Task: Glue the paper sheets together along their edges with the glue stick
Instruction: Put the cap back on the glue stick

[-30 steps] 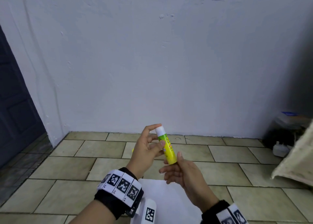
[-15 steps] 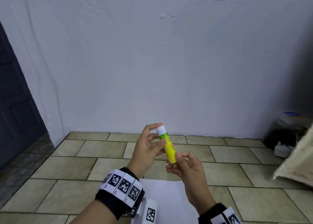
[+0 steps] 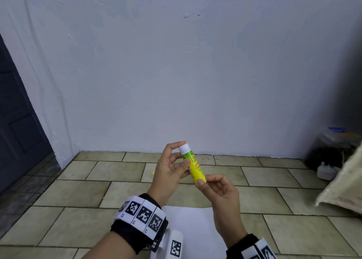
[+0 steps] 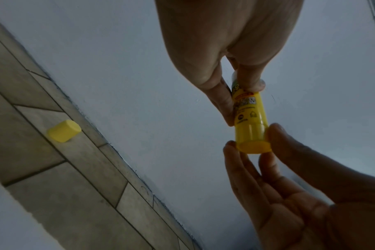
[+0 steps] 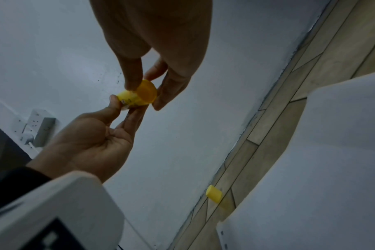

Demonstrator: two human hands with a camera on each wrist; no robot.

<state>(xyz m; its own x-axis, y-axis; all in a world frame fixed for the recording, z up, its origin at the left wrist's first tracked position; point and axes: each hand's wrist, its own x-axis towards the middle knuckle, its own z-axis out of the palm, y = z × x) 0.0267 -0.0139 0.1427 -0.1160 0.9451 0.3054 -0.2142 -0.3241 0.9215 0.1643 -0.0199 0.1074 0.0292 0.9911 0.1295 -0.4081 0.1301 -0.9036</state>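
Change: right hand (image 3: 219,190) has gone from cradling the tube's base with loose fingers to pinching it.
Left hand (image 3: 169,166): thumb and fingers grip the glue stick (image 3: 193,164) near the top.
Glue stick: held in mid-air above the paper sheets (image 3: 188,227), long axis near upright, white glue end up (leaning slightly left).
Cap (image 4: 64,130): lying on the floor tiles (image 3: 117,170).

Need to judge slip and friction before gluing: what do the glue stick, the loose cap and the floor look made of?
Glue stick: glossy yellow plastic tube with a printed label and white glue tip.
Cap: matte yellow plastic, lying on the floor.
Floor: beige tiles with dark grout lines, likely ceramic, with a dull finish.
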